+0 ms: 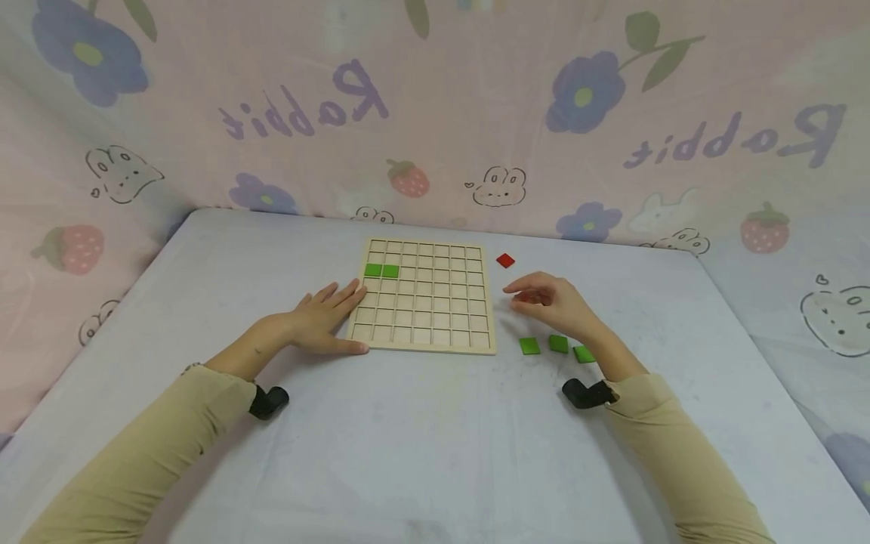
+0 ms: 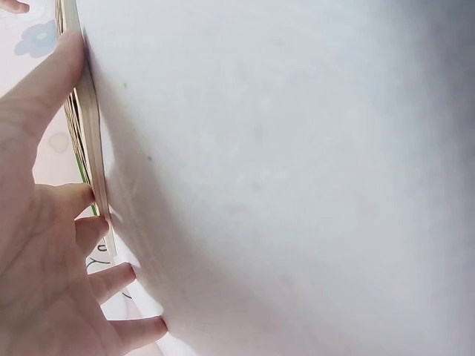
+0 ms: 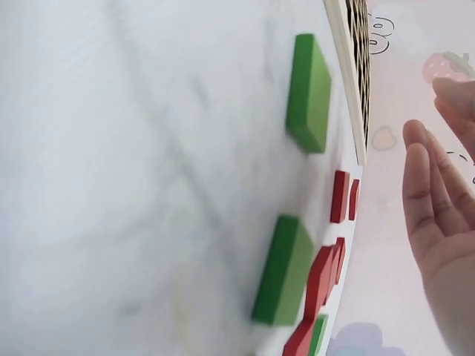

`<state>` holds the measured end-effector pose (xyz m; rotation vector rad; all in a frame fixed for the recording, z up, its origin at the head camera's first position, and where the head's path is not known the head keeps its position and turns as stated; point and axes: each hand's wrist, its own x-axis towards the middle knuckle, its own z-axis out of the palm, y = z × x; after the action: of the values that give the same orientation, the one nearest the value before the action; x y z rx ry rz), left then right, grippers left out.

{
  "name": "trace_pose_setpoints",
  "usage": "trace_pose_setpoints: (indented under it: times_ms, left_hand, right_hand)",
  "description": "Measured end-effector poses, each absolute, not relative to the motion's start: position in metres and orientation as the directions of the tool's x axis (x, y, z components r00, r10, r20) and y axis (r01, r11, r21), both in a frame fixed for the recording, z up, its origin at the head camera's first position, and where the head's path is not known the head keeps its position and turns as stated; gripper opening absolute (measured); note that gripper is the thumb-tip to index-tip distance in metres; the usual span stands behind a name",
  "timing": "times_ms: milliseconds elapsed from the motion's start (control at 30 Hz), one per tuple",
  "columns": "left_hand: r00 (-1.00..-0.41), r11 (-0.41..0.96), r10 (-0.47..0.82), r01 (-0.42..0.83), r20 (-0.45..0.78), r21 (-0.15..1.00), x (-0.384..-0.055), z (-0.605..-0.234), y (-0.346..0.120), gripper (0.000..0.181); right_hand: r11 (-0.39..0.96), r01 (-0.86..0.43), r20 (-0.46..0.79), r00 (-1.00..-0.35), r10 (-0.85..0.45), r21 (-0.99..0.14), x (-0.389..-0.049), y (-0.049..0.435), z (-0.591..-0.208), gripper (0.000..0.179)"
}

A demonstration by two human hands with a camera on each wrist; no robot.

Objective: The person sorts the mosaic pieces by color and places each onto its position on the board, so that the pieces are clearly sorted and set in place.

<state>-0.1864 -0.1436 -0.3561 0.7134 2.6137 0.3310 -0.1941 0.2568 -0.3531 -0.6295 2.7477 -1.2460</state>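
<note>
A wooden grid board (image 1: 423, 350) lies on the table, with two green square tiles (image 1: 390, 271) side by side in its left cells. My left hand (image 1: 319, 325), fingers spread, rests against the board's left edge; in the left wrist view the thumb (image 2: 56, 70) touches the board's side. Right of the board, my right hand (image 1: 553, 302) hovers with thumb and fingertips apart, nothing visible between them. Red tiles (image 3: 340, 196) lie on the table below it, partly hidden by the hand in the head view. Nearer me are green tiles (image 1: 529, 346), one partly behind the right wrist.
A single red tile (image 1: 505, 261) lies beyond the right hand, near the board's upper right corner. Behind the white-covered table (image 1: 408, 446) hangs a printed cloth (image 1: 448, 113) with flowers and rabbits. Black devices (image 1: 269, 403) are worn at both wrists.
</note>
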Motion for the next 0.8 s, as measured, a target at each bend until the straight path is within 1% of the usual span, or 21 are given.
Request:
trace_pose_setpoints:
  times_ms: [167, 500, 800]
  left_hand:
    - [-0.786, 0.842, 0.527, 0.431, -0.323, 0.325, -0.186, -0.357, -0.144, 0.099]
    - [-0.784, 0.839, 0.531, 0.431, -0.323, 0.333, -0.186, -0.356, -0.144, 0.098]
    - [-0.784, 0.841, 0.527, 0.428, -0.328, 0.33, -0.186, -0.355, -0.144, 0.098]
  right_hand:
    - [0.575, -0.374, 0.128, -0.898, -0.421, -0.728, -0.189, 0.262, -0.353, 0.026]
    - [0.511, -0.386, 0.138, -0.879, -0.457, -0.768, -0.184, 0.275, -0.357, 0.026]
    - [0.514, -0.387, 0.117, -0.869, -0.481, -0.765, -0.178, 0.283, -0.361, 0.025]
